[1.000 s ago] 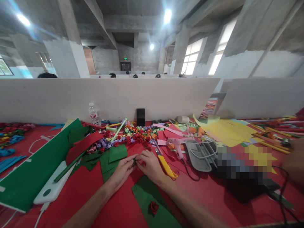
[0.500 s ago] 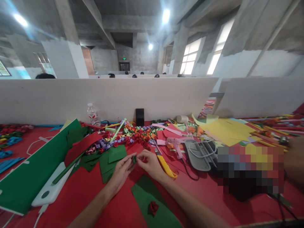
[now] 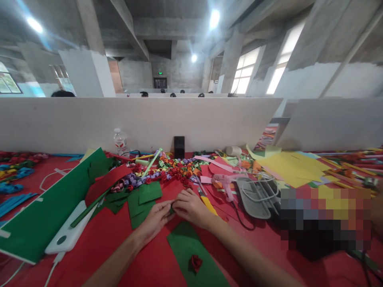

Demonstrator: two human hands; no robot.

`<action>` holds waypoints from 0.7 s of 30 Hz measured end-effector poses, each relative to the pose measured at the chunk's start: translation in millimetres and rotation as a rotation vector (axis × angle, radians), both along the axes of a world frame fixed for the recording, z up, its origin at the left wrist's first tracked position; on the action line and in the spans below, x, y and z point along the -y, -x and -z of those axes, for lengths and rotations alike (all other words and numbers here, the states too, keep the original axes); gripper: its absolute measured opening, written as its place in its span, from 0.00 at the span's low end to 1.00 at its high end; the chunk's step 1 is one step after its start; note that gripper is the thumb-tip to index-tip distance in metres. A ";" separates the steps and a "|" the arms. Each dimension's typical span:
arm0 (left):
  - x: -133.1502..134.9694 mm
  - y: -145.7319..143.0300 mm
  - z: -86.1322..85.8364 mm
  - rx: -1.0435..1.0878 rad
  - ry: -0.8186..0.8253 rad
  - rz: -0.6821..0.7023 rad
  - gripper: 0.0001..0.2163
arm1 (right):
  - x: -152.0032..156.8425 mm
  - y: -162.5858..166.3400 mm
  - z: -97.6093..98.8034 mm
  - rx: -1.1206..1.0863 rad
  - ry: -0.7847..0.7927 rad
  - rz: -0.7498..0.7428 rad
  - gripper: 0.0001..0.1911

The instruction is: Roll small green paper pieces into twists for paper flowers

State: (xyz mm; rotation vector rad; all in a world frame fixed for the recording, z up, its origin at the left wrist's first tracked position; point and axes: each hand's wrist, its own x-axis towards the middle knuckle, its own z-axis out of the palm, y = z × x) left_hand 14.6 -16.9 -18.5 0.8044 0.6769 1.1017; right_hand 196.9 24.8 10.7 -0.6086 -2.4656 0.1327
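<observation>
A small dark green paper piece (image 3: 171,207) is pinched between my two hands above the red tabletop, mostly covered by fingers. My left hand (image 3: 156,218) grips it from the left with thumb and fingertips. Curled over it from the other side is my right hand (image 3: 189,205), its back facing up. Below them a green paper sheet (image 3: 183,243) lies on the table with a dark red paper rose (image 3: 196,263) on it. Smaller green sheets (image 3: 149,193) lie just beyond my left hand. A yellow utility knife (image 3: 208,204) rests beside my right hand, partly hidden by it.
A pink glue gun (image 3: 228,187) lies by a grey tray (image 3: 254,203). A green board (image 3: 56,207) and white power strip (image 3: 67,233) stand left. Colourful paper flowers (image 3: 167,169), a phone (image 3: 179,147) and bottle (image 3: 119,142) are at the back. Yellow paper (image 3: 293,167) lies right.
My right hand has turned over the green piece, its fingers now curled across it and covering more of it. The whole view has shifted slightly.
</observation>
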 end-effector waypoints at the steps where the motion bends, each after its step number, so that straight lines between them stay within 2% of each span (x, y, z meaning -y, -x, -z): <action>1: 0.3 1.0 -1.0 0.002 0.011 0.024 0.15 | -1.1 -1.8 -1.4 0.016 -0.003 -0.029 0.06; 3: -0.1 2.3 -2.0 0.016 0.030 0.049 0.14 | -2.7 -3.5 -1.5 0.005 0.029 -0.050 0.06; 5: -2.0 2.8 -1.9 0.041 0.048 0.031 0.14 | -3.5 -2.4 1.3 -0.087 0.128 -0.032 0.05; 10: -8.0 0.7 1.6 0.046 -0.008 -0.180 0.16 | -6.4 11.0 11.5 -0.520 0.470 0.146 0.05; 14: -13.2 -1.7 9.4 -0.050 -0.078 -0.306 0.19 | -13.9 26.0 19.6 -0.683 0.652 0.200 0.05; 17: -18.5 -0.7 14.7 -0.145 -0.088 -0.369 0.22 | -18.7 35.9 27.7 -0.726 0.681 0.203 0.06; 21: -23.4 4.1 16.3 -0.167 -0.060 -0.357 0.20 | -17.6 40.0 34.8 -0.707 0.606 0.209 0.04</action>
